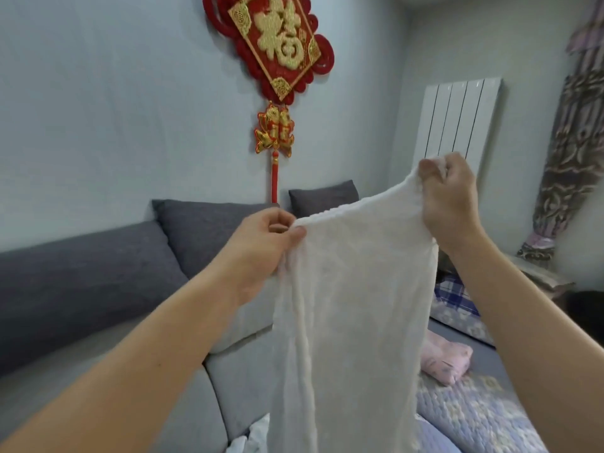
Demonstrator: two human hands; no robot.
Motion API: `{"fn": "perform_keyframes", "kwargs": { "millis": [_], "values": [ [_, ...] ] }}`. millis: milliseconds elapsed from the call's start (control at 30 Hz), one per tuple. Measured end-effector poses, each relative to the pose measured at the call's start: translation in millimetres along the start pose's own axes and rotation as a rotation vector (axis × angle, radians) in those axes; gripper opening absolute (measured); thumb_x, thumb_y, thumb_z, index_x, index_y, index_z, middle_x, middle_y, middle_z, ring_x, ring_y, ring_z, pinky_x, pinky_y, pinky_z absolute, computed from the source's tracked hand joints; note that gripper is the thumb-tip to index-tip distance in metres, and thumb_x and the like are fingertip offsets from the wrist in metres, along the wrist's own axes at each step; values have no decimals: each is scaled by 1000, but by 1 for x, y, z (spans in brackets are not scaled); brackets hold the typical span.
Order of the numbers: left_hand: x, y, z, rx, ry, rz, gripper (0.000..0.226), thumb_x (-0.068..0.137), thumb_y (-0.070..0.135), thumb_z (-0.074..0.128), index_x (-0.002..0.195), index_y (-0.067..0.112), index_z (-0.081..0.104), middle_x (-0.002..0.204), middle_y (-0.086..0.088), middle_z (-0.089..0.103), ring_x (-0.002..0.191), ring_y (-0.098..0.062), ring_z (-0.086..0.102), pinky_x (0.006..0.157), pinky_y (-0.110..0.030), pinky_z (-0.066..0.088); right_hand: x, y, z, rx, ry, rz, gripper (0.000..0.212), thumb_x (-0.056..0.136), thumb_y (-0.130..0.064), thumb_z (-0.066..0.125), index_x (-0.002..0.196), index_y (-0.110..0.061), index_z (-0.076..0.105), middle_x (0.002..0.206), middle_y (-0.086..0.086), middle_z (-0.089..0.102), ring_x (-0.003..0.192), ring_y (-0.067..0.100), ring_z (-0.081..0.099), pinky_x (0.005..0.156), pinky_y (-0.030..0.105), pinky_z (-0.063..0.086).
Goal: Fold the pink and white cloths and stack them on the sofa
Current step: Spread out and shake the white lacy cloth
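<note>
Two bare forearms are reaching up from the bottom corners of the view, and between them a white cloth [353, 305] is hanging lengthwise in the air. The left hand [261, 246] is pinching one upper corner of it between thumb and curled fingers. The right hand [452, 197], held higher, is clenching the other upper corner in a bunched grip, so the top edge is slanting upward to the right. The fabric is falling in long soft creases, its lower end running out of the bottom of the view.

Behind the hanging cloth a pink cloth [446, 361] is lying in a crumpled heap on a floral quilted cover [474, 416], to the lower right. A grey sofa [228, 380] is filling the left and middle ground, with two dark grey cushions [202, 233] leaning against the wall. More white fabric [251, 436] is showing at the bottom edge, beside the sofa seat.

On the wall above, a red and gold knot ornament [277, 50] with a long tassel is hanging. A white radiator [457, 119] is standing on the adjoining wall, near a patterned curtain [575, 165] at the right edge.
</note>
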State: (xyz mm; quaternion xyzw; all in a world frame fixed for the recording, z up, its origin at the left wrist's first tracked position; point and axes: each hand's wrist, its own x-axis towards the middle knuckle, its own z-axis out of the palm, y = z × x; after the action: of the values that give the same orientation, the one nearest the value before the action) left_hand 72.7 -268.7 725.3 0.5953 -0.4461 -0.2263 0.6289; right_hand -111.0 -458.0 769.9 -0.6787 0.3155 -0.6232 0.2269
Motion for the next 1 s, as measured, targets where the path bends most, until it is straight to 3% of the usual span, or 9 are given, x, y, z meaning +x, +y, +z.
{"fn": "perform_keyframes", "kwargs": {
  "millis": [100, 167, 267, 333, 433, 567, 767, 900, 1000],
  "values": [
    [-7, 1, 2, -290, -237, -188, 10, 95, 8, 64, 85, 11, 66, 88, -10, 69, 76, -21, 65, 70, -34, 54, -8, -10, -10, 99, -124, 16, 28, 100, -29, 56, 77, -15, 48, 68, -5, 47, 58, 8, 41, 59, 28, 38],
    [-10, 3, 11, -252, -306, -149, 11, 94, 8, 65, 84, 12, 66, 89, -12, 69, 77, -21, 65, 70, -32, 54, -24, -25, -12, 143, -451, -18, 23, 98, -32, 61, 92, -10, 66, 75, -10, 68, 65, 3, 58, 64, 24, 46],
    [-9, 11, 24, -37, -282, 25, 13, 90, 10, 71, 79, 16, 68, 82, -10, 68, 72, -17, 63, 67, -28, 50, -48, -44, -1, -101, -1064, -154, 26, 89, -42, 71, 112, -30, 70, 104, -16, 74, 97, -1, 67, 85, 23, 52],
    [-10, 10, 33, 97, -142, 146, 11, 86, 12, 77, 81, 15, 68, 74, -10, 64, 66, -15, 57, 61, -26, 46, -54, -40, 5, -246, -1164, -190, 15, 87, -36, 75, 90, -23, 69, 82, -13, 69, 77, 3, 63, 74, 30, 50],
    [-16, -10, 40, -35, -43, 192, 22, 82, 17, 81, 83, 15, 59, 78, -11, 60, 69, -19, 52, 61, -29, 44, -49, -32, -2, -259, -1160, -188, 29, 93, -32, 68, 78, -8, 63, 66, 3, 52, 63, 13, 46, 61, 34, 38],
    [-33, -57, 49, -199, -175, 234, 27, 93, 3, 65, 83, 26, 54, 85, -9, 59, 75, -21, 53, 63, -36, 43, -48, -24, -14, -176, -1089, -178, 17, 98, -27, 63, 88, -18, 73, 82, 8, 71, 71, 12, 62, 66, 30, 51],
    [-36, -121, 42, 658, 34, 604, 37, 80, -13, 47, 89, 20, 60, 93, 9, 51, 71, -13, 51, 61, -24, 43, -52, -14, -9, -172, -827, -184, 15, 94, -23, 68, 82, -17, 74, 75, 4, 70, 62, 6, 58, 58, 16, 46],
    [-35, -127, 40, 753, 0, 308, 24, 80, -2, 49, 79, 19, 61, 86, 9, 51, 74, -18, 49, 64, -37, 42, -52, -8, -1, -179, -639, -215, 18, 93, -24, 69, 79, -13, 74, 63, -12, 64, 57, 1, 53, 56, 15, 41],
    [-40, -139, 47, 719, -187, 158, 41, 84, -2, 46, 86, 27, 75, 97, 9, 61, 79, -13, 57, 64, -20, 38, -47, -4, 3, -102, -503, -165, 28, 92, -26, 70, 79, -2, 69, 71, 10, 66, 61, 9, 52, 60, 26, 43]
  ]
}}
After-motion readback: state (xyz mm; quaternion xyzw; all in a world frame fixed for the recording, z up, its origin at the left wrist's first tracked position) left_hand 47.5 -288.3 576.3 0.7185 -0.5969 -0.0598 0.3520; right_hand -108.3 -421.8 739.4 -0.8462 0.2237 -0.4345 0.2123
